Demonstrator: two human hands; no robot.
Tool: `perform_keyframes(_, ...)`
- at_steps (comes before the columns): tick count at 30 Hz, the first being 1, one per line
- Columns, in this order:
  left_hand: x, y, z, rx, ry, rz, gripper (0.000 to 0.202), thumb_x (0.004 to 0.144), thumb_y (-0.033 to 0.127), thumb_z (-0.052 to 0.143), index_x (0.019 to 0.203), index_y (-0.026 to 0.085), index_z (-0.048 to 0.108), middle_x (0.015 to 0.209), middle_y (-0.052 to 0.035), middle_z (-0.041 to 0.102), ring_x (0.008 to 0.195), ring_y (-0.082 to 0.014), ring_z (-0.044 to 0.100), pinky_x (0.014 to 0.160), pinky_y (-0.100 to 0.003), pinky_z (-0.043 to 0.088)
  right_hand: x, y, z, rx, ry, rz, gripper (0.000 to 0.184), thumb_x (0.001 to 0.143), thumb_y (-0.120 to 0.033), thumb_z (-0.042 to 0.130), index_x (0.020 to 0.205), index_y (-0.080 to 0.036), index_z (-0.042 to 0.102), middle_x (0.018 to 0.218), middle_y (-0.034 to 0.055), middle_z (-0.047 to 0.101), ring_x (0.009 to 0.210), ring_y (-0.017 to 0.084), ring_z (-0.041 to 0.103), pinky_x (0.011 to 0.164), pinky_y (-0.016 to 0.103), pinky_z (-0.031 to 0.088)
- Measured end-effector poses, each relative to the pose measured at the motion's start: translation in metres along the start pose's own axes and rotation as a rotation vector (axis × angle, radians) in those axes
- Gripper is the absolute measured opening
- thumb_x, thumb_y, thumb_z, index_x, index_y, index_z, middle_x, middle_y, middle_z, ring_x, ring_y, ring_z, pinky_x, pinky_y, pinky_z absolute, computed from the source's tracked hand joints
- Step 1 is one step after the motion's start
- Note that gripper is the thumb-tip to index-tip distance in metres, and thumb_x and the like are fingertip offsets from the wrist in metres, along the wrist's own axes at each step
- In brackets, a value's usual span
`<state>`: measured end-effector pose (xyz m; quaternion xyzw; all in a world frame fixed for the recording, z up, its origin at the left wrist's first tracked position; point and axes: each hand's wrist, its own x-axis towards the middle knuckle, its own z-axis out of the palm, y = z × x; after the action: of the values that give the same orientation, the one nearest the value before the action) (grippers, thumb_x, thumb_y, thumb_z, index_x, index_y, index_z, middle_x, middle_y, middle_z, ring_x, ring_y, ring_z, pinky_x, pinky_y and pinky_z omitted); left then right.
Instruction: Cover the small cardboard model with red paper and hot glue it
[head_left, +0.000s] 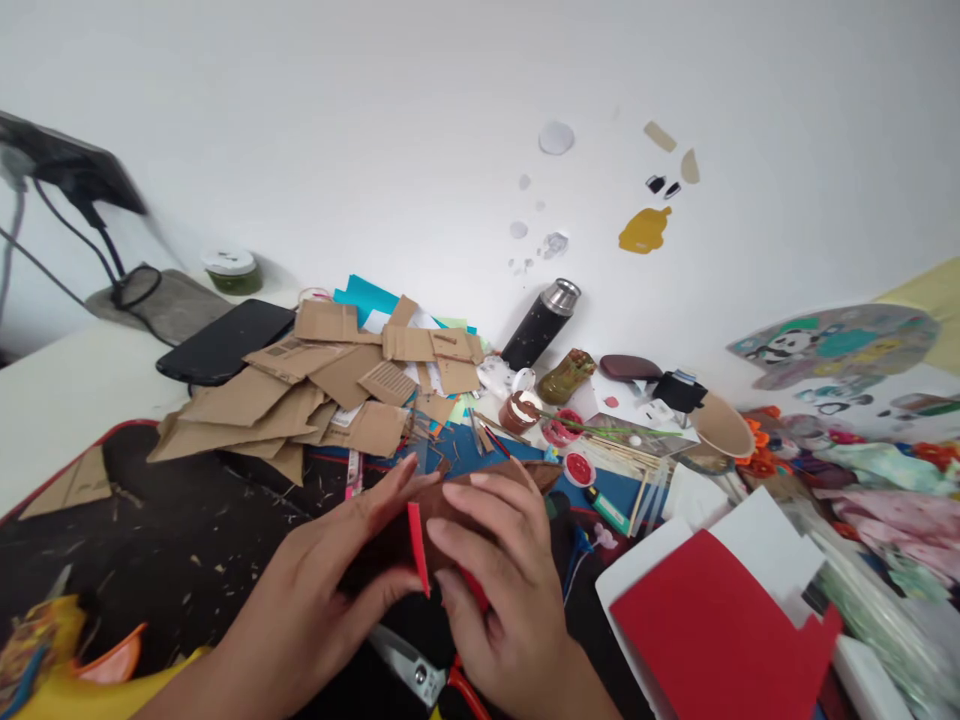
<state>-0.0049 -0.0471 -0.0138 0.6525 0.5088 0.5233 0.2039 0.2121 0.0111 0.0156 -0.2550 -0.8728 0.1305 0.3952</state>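
Observation:
Close together in front of me, both hands are round a dark brown curved piece, largely hidden by the fingers. A narrow red strip stands up from it between the hands. My left hand is closed on the near left side, with its thumb against the strip's lower end and its fingers along the brown surface. My right hand curls its fingers over the brown piece, and a bit of red shows beneath them. Below the hands lie open-bladed scissors with red handles, partly covered by the right hand.
Cardboard scraps are heaped at back left. Beyond the hands stand a black thermos, a brown paint jar and a glue tube. Red paper lies at right over white sheets. A yellow object occupies the near left.

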Motion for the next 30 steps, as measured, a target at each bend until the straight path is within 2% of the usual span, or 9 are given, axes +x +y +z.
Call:
perform_keyframes(3,0.001,0.001,-0.005,0.049,-0.021,0.092,0.085,0.110,0.045,0.075,0.180,0.060,0.030,0.157,-0.0002,0.077,0.130,-0.0310,0.083,0.106,-0.041,0.072,-0.005,-0.002,0.001,-0.027,0.026,-0.025,0.061,0.099,-0.011,0.068,0.153,-0.038,0.065,0.136,0.0068,0.085,0.133,0.037,0.075,0.132,0.072,0.050)
perform_keyframes(8,-0.009,-0.001,-0.015,0.207,-0.043,0.143,0.088,0.109,0.041,0.076,0.183,0.054,0.029,0.156,-0.0004,0.078,0.132,-0.0297,0.083,0.108,-0.036,0.071,-0.017,0.001,0.008,-0.110,0.102,-0.062,0.062,0.099,-0.012,0.070,0.153,-0.042,0.068,0.118,0.0042,0.089,0.116,0.037,0.081,0.123,0.071,0.061)
perform_keyframes(10,-0.012,-0.002,-0.016,0.214,-0.060,0.141,0.091,0.108,0.042,0.078,0.183,0.052,0.029,0.157,-0.0007,0.077,0.132,-0.0293,0.083,0.109,-0.034,0.070,-0.020,0.003,0.013,-0.124,0.134,-0.049,0.059,0.100,-0.016,0.072,0.152,-0.043,0.069,0.116,0.0042,0.089,0.114,0.038,0.082,0.122,0.072,0.061)
perform_keyframes(14,-0.007,-0.002,-0.015,0.226,-0.022,0.110,0.079,0.110,0.055,0.074,0.181,0.048,0.040,0.149,-0.0011,0.084,0.124,-0.0258,0.087,0.105,-0.029,0.070,-0.023,0.008,0.018,-0.146,0.217,-0.112,0.042,0.100,-0.017,0.072,0.137,-0.036,0.080,0.122,0.0061,0.087,0.118,0.036,0.082,0.121,0.069,0.063)
perform_keyframes(17,0.001,0.000,-0.015,0.163,-0.047,0.096,0.064,0.110,0.057,0.074,0.170,0.044,0.055,0.141,-0.0011,0.088,0.119,-0.0221,0.089,0.104,-0.026,0.069,-0.021,0.012,0.016,-0.197,0.219,-0.172,0.034,0.101,-0.011,0.071,0.125,-0.031,0.084,0.126,0.0063,0.086,0.124,0.032,0.081,0.116,0.061,0.067)
perform_keyframes(20,0.003,0.001,-0.016,0.121,-0.071,0.078,0.052,0.111,0.058,0.073,0.158,0.038,0.063,0.138,-0.0023,0.089,0.118,-0.0209,0.089,0.104,-0.024,0.067,-0.021,0.013,0.016,-0.204,0.210,-0.169,0.030,0.101,-0.012,0.073,0.120,-0.032,0.084,0.127,0.0050,0.085,0.125,0.030,0.081,0.112,0.057,0.070)
perform_keyframes(26,0.002,0.003,-0.015,0.139,-0.075,0.071,0.051,0.110,0.062,0.072,0.153,0.036,0.064,0.138,-0.0040,0.089,0.119,-0.0221,0.089,0.105,-0.026,0.068,-0.033,0.011,0.030,-0.169,0.249,-0.078,0.029,0.102,-0.017,0.074,0.123,-0.034,0.083,0.125,0.0060,0.086,0.125,0.035,0.081,0.117,0.067,0.065)
perform_keyframes(30,0.005,0.005,-0.017,0.121,-0.080,0.065,0.049,0.110,0.063,0.070,0.151,0.037,0.062,0.137,-0.0033,0.089,0.119,-0.0209,0.089,0.108,-0.027,0.067,-0.039,0.011,0.035,-0.152,0.263,-0.038,0.029,0.102,-0.019,0.072,0.124,-0.035,0.082,0.122,0.0063,0.086,0.125,0.035,0.081,0.117,0.069,0.065)
